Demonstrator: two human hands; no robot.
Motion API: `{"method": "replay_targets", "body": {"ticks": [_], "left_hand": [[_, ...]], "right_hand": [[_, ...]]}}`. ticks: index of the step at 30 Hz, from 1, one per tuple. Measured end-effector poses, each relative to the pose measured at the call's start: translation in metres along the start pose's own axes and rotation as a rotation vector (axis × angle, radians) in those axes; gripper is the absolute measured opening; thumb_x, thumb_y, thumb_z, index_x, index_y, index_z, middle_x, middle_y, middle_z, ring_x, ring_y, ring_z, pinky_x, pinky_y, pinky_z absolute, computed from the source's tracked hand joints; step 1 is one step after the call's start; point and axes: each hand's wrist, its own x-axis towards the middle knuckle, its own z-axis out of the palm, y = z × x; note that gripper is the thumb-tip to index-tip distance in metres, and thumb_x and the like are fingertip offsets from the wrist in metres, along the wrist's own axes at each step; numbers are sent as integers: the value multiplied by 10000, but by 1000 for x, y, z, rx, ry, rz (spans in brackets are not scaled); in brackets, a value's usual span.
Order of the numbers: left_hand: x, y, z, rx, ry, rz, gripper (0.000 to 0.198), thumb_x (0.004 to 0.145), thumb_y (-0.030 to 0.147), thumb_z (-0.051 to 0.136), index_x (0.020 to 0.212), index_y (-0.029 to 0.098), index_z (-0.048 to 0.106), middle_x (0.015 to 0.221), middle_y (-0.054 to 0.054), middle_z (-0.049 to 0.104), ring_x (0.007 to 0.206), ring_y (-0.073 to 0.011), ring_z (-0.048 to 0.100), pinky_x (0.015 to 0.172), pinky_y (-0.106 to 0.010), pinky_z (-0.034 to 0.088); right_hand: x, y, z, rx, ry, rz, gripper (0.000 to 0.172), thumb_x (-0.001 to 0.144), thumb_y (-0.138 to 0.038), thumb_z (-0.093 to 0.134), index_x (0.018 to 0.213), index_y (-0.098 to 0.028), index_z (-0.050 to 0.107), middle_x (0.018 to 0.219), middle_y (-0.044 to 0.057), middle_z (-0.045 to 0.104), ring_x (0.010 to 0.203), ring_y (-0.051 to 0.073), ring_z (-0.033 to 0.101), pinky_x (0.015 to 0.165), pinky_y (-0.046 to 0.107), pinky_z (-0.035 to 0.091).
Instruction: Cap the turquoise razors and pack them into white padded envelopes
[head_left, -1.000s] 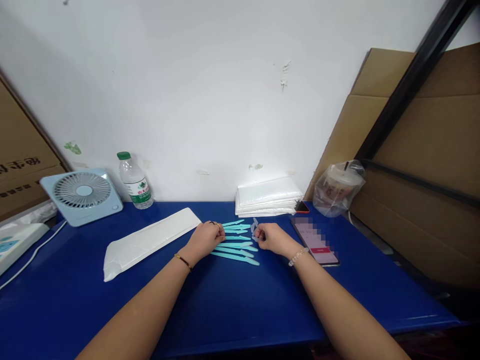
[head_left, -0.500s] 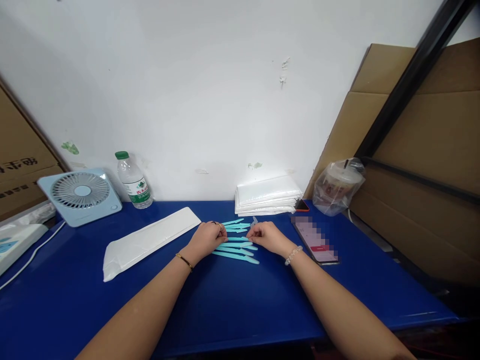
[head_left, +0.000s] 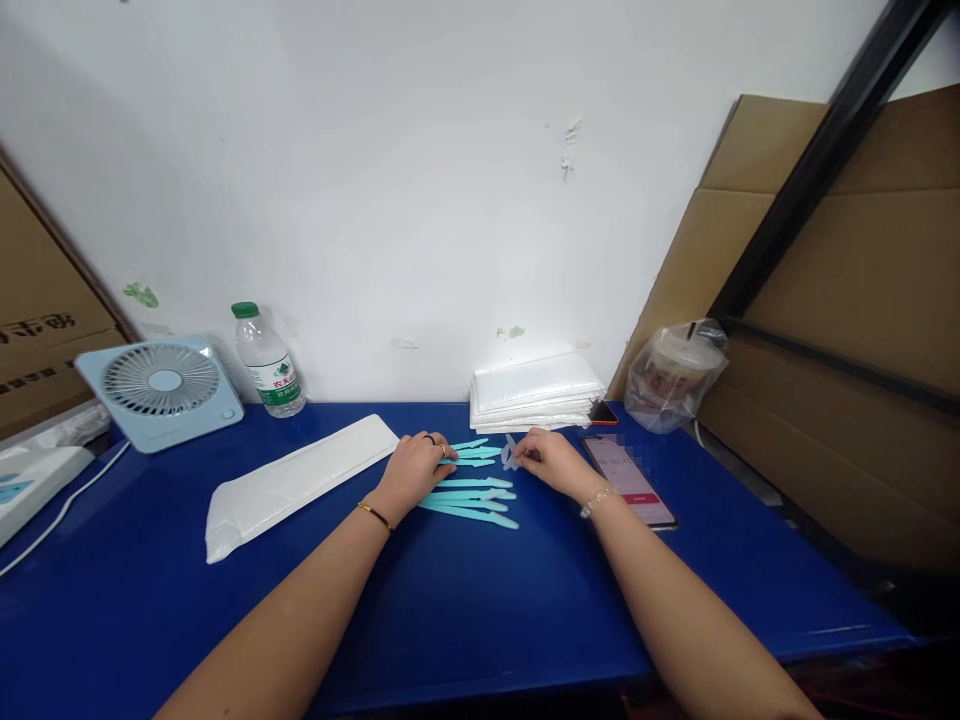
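Several thin turquoise tools (head_left: 471,496) lie side by side on the blue table, with more of them in a group (head_left: 475,453) just behind. My left hand (head_left: 424,462) has its fingers closed at the left end of the rear group; its fingertips touch a turquoise piece there. My right hand (head_left: 541,458) pinches at small translucent clear pieces (head_left: 510,453) at the right ends of the rear group. To the left lies a long white padded envelope (head_left: 300,487), flat on the table.
A stack of white envelopes (head_left: 536,390) is against the wall. A phone (head_left: 634,485) lies right of my right hand, and a bagged drink cup (head_left: 675,375) stands behind it. On the left are a blue fan (head_left: 161,390) and a water bottle (head_left: 270,365).
My right hand has moved slightly right and back, from the front turquoise tools to the clear pieces. My left hand has shifted slightly back, towards the rear group.
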Motion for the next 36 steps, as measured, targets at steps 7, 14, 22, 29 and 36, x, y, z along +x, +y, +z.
{"method": "replay_targets", "body": {"ticks": [7, 14, 22, 29, 36], "left_hand": [[0, 4, -1, 16, -6, 9, 241, 876, 344, 485, 801, 222, 678, 891, -30, 666, 889, -197, 526, 701, -310, 328], [-1, 4, -2, 13, -27, 29, 287, 905, 350, 428, 831, 215, 671, 875, -43, 676, 874, -197, 534, 704, -309, 331], [0, 3, -1, -18, -29, 17, 305, 910, 346, 411, 835, 204, 670, 895, -49, 676, 884, -194, 536, 723, -312, 346], [0, 9, 0, -65, -42, 50, 268, 898, 303, 433, 813, 218, 672, 866, -27, 681, 865, -184, 542, 732, -301, 346], [-1, 7, -1, -70, -43, 25, 250, 891, 291, 435, 921, 249, 679, 929, -29, 660, 884, -190, 543, 750, -292, 362]], "right_hand": [[4, 1, 7, -23, -49, 18, 96, 761, -147, 584, 771, -185, 672, 859, 26, 573, 716, 126, 539, 683, 238, 407], [3, -2, 10, 47, -65, 58, 48, 729, -145, 612, 766, -175, 619, 819, 8, 598, 699, 120, 534, 651, 228, 401], [5, -14, 10, 106, -75, 70, 36, 725, -168, 617, 758, -171, 633, 663, -22, 598, 578, 97, 510, 560, 199, 374], [5, -30, 22, 126, -61, 16, 42, 742, -176, 617, 735, -174, 658, 694, -2, 628, 601, 105, 536, 559, 198, 383], [1, -13, -8, 172, -3, 13, 169, 782, -168, 556, 859, -195, 704, 855, 26, 681, 743, 144, 598, 697, 250, 449]]}}
